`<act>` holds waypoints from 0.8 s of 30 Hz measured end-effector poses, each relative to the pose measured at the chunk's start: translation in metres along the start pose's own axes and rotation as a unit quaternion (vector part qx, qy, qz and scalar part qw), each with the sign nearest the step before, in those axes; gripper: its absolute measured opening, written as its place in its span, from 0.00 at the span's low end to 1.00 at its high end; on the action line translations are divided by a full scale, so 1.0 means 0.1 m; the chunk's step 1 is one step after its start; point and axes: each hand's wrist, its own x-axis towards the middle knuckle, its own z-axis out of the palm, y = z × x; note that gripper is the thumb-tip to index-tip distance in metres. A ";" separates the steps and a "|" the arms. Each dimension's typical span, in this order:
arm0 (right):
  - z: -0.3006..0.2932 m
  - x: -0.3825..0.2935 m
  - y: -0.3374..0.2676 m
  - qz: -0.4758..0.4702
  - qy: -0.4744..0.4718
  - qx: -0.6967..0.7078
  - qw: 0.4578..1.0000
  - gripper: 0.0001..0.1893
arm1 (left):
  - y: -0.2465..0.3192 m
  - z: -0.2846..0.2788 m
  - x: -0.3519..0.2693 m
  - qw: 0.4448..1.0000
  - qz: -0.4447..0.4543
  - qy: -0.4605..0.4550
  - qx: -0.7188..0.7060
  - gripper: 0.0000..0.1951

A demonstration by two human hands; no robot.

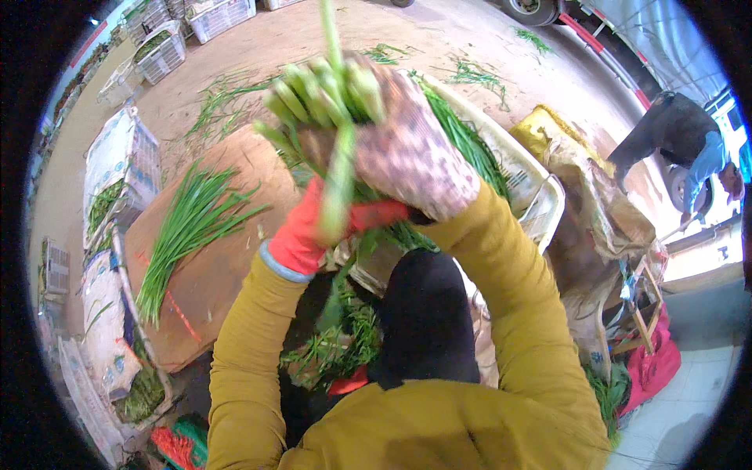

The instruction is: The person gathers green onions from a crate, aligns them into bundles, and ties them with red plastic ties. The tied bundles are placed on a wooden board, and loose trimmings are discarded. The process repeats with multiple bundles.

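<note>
My right hand (405,141), in a stained whitish glove, grips a bundle of green vegetable stalks (311,97), their cut ends towards the camera. One longer stalk (338,182) crosses in front of both hands, blurred by motion. My left hand (302,226) wears a red glove with a grey cuff and reaches under the right wrist. Its fingers are partly hidden, so its hold is unclear. Left of it, a bunch of long narrow green leaves (191,217) lies on a brown board (235,164). More greens (476,153) fill a white plastic crate (549,202) beyond my right forearm.
Cut leaves (341,346) are heaped by my legs. Covered crates (138,155) stand at the left, with more plastic crates (220,20) farther back. Sacking (599,194) and a small wooden frame (643,305) are at the right. Another person (675,135) bends near a vehicle wheel.
</note>
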 end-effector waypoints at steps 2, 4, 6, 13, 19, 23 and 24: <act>0.04 0.30 -0.14 0.132 -0.040 0.263 0.955 0.29 | 0.16 -0.11 -0.12 0.993 -0.064 0.073 -0.063 0.29; 0.14 0.56 -0.20 0.239 -0.121 0.509 0.818 0.29 | 0.30 -0.19 -0.28 0.971 -0.131 0.170 -0.104 0.26; 0.30 0.69 -0.25 0.286 -0.182 0.643 0.686 0.30 | 0.43 -0.23 -0.45 0.951 -0.084 0.233 -0.186 0.21; 1.04 -0.03 -0.80 0.301 -0.229 0.588 0.715 0.39 | 0.83 -0.84 -0.99 0.904 -0.054 0.363 -0.221 0.23; 0.94 -0.41 -1.45 0.280 -0.225 0.653 0.667 0.51 | 0.78 -0.99 -1.27 0.869 -0.035 0.488 -0.080 0.16; 0.91 -0.61 -2.14 0.381 -0.258 0.649 0.606 0.26 | 0.80 -0.85 -1.32 0.799 -0.014 0.575 -0.177 0.13; 0.92 -0.70 -2.26 0.426 -0.238 0.716 0.498 0.25 | 0.82 -0.80 -1.35 0.783 -0.048 0.582 -0.215 0.15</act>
